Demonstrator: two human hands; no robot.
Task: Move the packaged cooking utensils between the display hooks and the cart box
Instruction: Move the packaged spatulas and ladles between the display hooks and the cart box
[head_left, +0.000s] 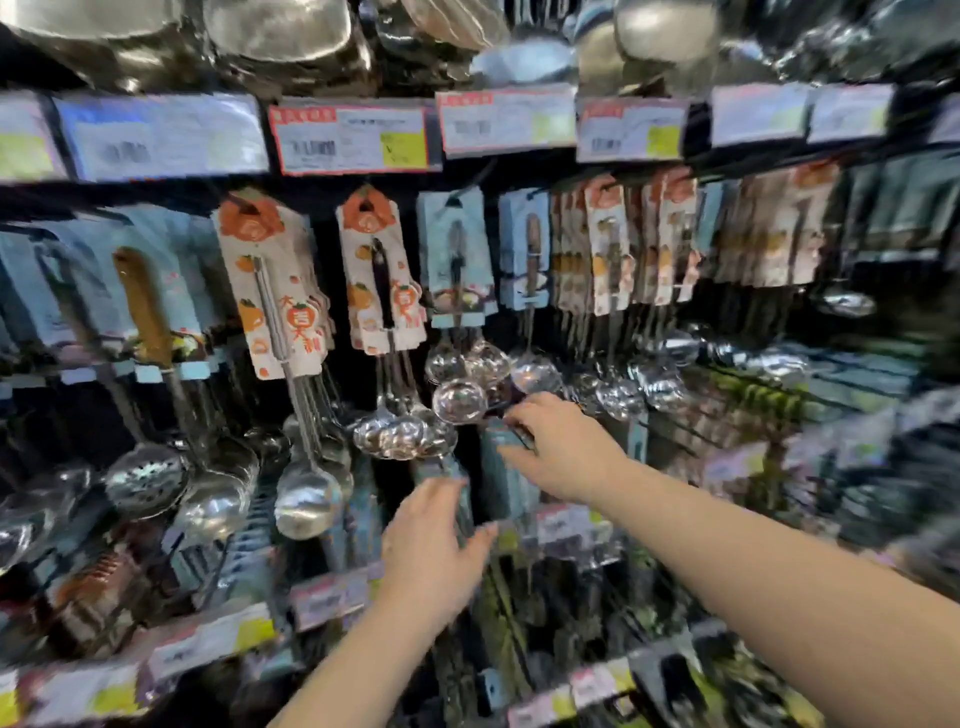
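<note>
I'm working the lower row of the display, below the hanging ladle bowls (460, 400). My right hand (563, 449) has forefinger and thumb closed on the top edge of a blue-carded pack (501, 478), which hangs from its hook in the middle of the shelf face. The blur keeps me from seeing how firm that pinch is. My left hand (434, 545) is spread and relaxed, fingers reaching toward the neighbouring pack (452, 480) just to the left, holding nothing. The cart box is out of view.

To do this well, I'd draw the card's hole straight along the hook toward me, not down, or the card could tear. I'd steady the pack's lower end with the left hand so the utensil doesn't swing into the ladle bowls. I'd also keep it clear of the price-tag rail (566, 525) just below.
</note>
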